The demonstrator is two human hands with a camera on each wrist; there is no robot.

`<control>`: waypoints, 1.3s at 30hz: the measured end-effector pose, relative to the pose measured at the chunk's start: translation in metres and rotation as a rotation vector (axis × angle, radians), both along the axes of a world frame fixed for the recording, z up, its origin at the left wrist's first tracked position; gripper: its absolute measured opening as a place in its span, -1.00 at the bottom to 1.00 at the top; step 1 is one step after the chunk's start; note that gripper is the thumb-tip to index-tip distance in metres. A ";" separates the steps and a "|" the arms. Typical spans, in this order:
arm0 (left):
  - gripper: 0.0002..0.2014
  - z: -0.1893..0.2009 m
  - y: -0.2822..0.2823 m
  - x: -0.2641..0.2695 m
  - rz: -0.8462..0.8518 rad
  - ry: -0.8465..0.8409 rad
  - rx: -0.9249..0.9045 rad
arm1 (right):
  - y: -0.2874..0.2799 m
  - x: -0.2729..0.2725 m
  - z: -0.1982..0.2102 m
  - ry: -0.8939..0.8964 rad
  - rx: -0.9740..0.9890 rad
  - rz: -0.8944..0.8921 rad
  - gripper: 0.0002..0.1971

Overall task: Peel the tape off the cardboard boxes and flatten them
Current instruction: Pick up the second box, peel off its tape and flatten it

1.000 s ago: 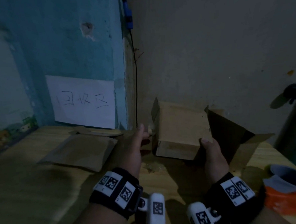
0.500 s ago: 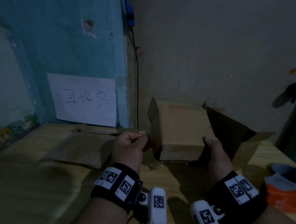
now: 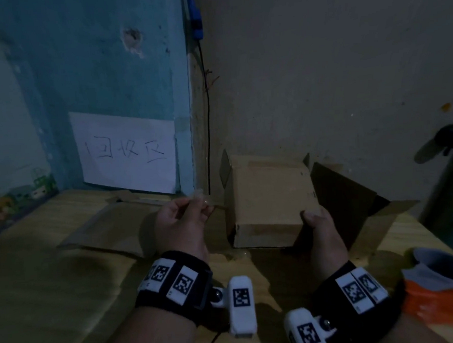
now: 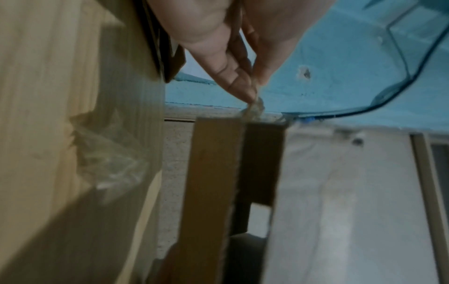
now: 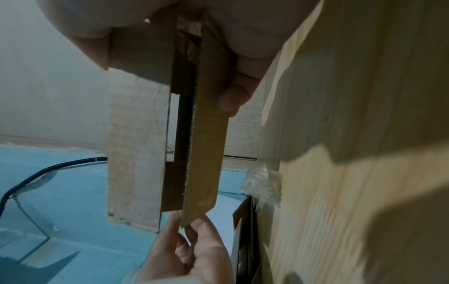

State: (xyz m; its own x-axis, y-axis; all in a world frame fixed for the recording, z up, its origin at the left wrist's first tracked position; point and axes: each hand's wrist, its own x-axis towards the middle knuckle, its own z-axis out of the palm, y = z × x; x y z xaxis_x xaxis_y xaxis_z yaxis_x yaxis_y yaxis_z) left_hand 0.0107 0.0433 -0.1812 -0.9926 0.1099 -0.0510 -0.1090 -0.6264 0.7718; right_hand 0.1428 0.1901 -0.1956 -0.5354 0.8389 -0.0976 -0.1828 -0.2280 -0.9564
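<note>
Bench [image 3: 55,288] of pale wood is running into a wall corner at 12 o'clock, leaving room only toward 6 and 9 o'clock. Flat card [image 3: 109,226] is lying at 10 o'clock, likely a box already flattened. Box [image 3: 269,195] is sitting up at 1 o'clock with flaps hanging open, one dark flap spreading toward 3 o'clock. Right hand [image 3: 322,231] is gripping its near right corner, thumb on top, fingers curled round the card edge. Left hand [image 3: 180,222] is pinching clear tape [image 3: 203,199] between thumb and fingertip just beside the box's left edge; that grip is clamped on the tape. Wad [image 4: 109,165] of peeled tape is lying on the bench near 6 o'clock of the box.

Box is looking light and stiff, so it is needing steadying at a corner. Tape is looking thin, sticky and prone to tearing; holding it close to the card seems wisest. Orange cup [image 3: 445,290] at 4 o'clock is crowding the right side.
</note>
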 end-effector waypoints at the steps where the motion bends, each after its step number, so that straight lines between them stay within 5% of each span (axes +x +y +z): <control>1: -0.87 0.001 -0.001 0.000 -0.029 -0.013 0.057 | 0.002 0.001 -0.001 -0.002 0.001 -0.003 -0.80; 7: -0.96 0.004 -0.001 0.000 -0.306 -0.146 0.300 | 0.001 0.002 -0.001 -0.070 -0.007 -0.007 -0.46; 11: -0.97 0.006 -0.006 -0.001 -0.442 -0.229 0.442 | 0.004 0.012 0.006 -0.094 0.140 -0.085 -0.54; 13: -0.92 0.005 -0.008 -0.002 -0.433 -0.195 0.363 | 0.012 0.012 0.008 -0.064 0.152 -0.069 -0.50; 17: -0.87 -0.001 -0.010 -0.001 -0.255 0.063 -0.285 | 0.008 0.005 0.003 -0.027 0.078 -0.064 -0.59; 20: -0.94 -0.005 -0.007 -0.001 -0.246 0.156 -0.487 | 0.004 0.005 0.003 0.018 0.010 -0.061 -0.64; 24: -0.98 -0.008 -0.002 -0.005 -0.357 0.014 -0.433 | 0.007 0.005 0.004 0.092 -0.096 -0.065 -0.44; 31: -0.96 -0.006 -0.004 -0.002 -0.381 0.083 -0.543 | 0.009 0.008 0.005 0.121 -0.214 0.014 -0.94; 36: -0.86 -0.001 -0.007 0.001 -0.331 0.125 -0.448 | 0.005 0.007 0.005 0.100 -0.154 0.067 -0.44; 39: -0.78 0.004 -0.005 0.006 -0.374 0.187 -0.366 | 0.004 0.009 0.003 0.112 -0.174 0.102 -0.37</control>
